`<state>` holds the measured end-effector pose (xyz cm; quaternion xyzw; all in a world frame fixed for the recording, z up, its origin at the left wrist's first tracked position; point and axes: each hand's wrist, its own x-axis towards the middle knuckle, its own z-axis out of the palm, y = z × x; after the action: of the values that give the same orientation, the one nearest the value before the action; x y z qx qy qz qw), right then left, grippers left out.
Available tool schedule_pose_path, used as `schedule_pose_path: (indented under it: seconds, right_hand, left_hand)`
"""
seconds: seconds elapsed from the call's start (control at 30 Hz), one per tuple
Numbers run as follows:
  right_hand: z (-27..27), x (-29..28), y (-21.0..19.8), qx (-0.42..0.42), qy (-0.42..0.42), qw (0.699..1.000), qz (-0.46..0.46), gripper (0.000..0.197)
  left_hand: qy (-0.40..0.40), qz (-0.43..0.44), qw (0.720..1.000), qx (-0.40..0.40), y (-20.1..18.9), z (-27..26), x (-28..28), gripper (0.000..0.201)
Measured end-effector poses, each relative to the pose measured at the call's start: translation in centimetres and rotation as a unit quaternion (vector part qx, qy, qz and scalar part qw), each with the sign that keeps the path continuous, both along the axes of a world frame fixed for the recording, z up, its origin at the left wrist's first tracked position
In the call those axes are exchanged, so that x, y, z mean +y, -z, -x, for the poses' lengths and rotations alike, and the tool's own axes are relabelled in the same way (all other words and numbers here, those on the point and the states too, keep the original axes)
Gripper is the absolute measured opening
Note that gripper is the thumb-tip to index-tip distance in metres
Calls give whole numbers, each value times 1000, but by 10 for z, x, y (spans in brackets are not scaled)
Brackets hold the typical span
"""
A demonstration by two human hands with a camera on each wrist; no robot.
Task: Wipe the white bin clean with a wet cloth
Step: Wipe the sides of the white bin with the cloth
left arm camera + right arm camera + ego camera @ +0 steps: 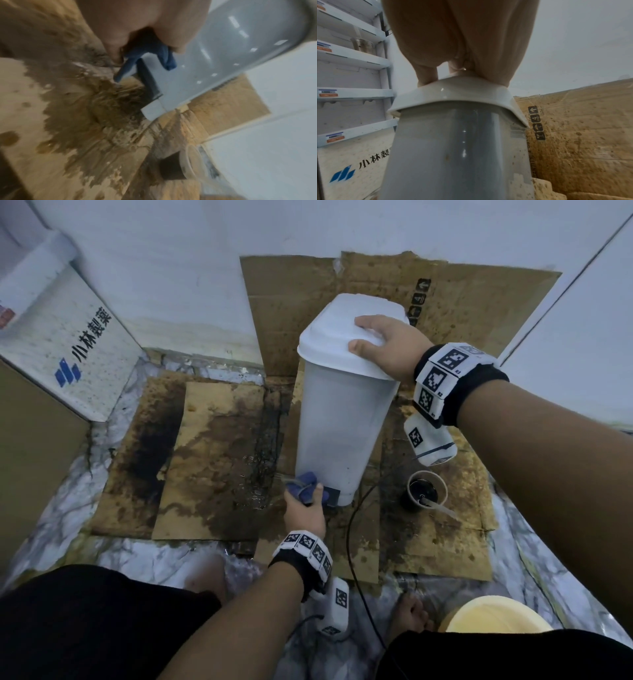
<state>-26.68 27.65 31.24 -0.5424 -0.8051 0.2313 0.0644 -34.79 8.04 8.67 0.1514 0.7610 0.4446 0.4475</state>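
The bin [337, 419] is stood on stained cardboard [219, 460] laid over the floor, just in front of a white wall [171, 268]. It is tilted, its lid [342, 337] leaning away toward the wall and its foot nearest the person. The right hand [387, 344] is laid on top of the lid at its right edge, with fingers spread across the top and the thumb set on the near rim; in the right wrist view the fingers [426, 75] are seen bent over the lid's edge, so the lid is gripped from above. The left hand [305, 508] is held low at the bin's near bottom corner, and a blue cloth [303, 484] is bunched in its curled fingers. The cloth is pressed against the lower wall of the bin, right beside the dark pedal [331, 495]; in the left wrist view the cloth [164, 58] is draped over the base edge just above the pedal [147, 79]. A cup [426, 489] with dark liquid is stood on the cardboard to the right of the bin's foot, apart from it. A yellow basin [493, 614] is partly seen near the person's right knee. A printed box [68, 347] is leaned at the left.
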Motion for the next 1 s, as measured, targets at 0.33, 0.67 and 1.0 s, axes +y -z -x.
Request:
schedule_pose_path:
  seconds: [0.33,0.67,1.0]
  right_hand:
    - [17,1,-7,-15,-7,999,31,61]
    - [28,3,-7,-49,-41,998,31,60]
    - [28,3,-10,-47,-42,997,38,60]
  left_hand:
    - [147,-198,954,169,-53,-42,79,89]
    - [-9,-179,935,305,-111,-48,118,111]
    - [11,-185,910,371,-74,-39,119,116]
